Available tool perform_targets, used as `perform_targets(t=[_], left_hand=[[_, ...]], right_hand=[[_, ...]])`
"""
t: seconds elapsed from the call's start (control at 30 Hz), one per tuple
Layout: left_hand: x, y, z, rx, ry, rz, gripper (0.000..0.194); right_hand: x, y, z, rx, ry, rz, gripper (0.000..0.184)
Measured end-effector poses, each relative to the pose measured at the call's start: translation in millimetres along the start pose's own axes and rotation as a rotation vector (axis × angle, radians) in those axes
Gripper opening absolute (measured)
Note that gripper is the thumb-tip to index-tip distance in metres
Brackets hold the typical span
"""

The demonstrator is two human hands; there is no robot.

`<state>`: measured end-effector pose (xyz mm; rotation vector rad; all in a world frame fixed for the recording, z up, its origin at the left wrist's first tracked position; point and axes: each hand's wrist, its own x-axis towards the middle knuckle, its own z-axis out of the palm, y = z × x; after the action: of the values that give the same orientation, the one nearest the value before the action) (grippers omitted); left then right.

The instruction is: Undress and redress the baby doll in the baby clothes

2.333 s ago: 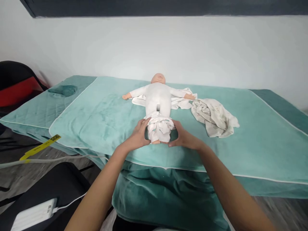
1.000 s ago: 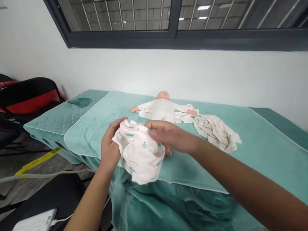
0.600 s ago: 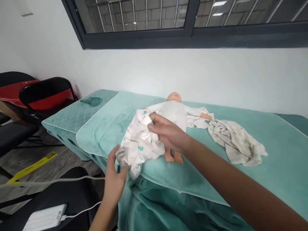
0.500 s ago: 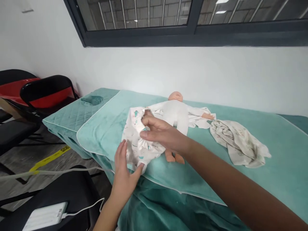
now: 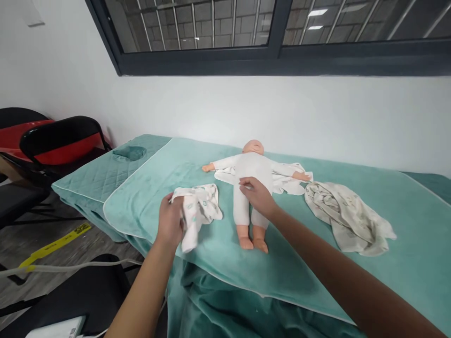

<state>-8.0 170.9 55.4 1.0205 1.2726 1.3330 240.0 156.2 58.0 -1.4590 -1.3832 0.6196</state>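
My left hand (image 5: 170, 220) is closed around one end of a small white baby garment (image 5: 202, 206) with green and dark print. The cloth is bunched and hangs just over or on the bed; its exact shape is hidden in the folds. To the right of it, a baby doll (image 5: 252, 166) lies on its back, with a white cloth body, arms spread and bare feet towards me. My right hand (image 5: 259, 195) is over the doll's lower torso, fingers loosely bent and slightly apart, holding nothing visible. Whether it touches the doll I cannot tell.
Under the doll's arms lies a white cloth (image 5: 289, 184). A crumpled pale blanket (image 5: 347, 218) is at the right on the green bed cover (image 5: 141, 202). Black chairs (image 5: 66, 138) stand at the left. A white power bank (image 5: 58, 328) with a cable lies on a near chair.
The garment was spread between both hands; now it is bunched in my left hand alone, lower down. My right hand has let go and moved right, over the doll.
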Motion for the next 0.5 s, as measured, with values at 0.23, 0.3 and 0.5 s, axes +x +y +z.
perform_targets(t=[0.23,0.3,0.5], left_hand=[[-25,7,37.2,0.204,-0.46,0.014,0.036],[-28,14,51.7,0.165,-0.412,0.093,0.032],[8,3,118.9,0.304,-0.526,0.022,0.043]], right_hand=[[27,43,-26,-0.275,0.085,-0.213,0.03],[45,50,-34,-0.398,0.111,-0.219,0.038],[111,73,-54,-0.569,0.181,0.141,0.075]])
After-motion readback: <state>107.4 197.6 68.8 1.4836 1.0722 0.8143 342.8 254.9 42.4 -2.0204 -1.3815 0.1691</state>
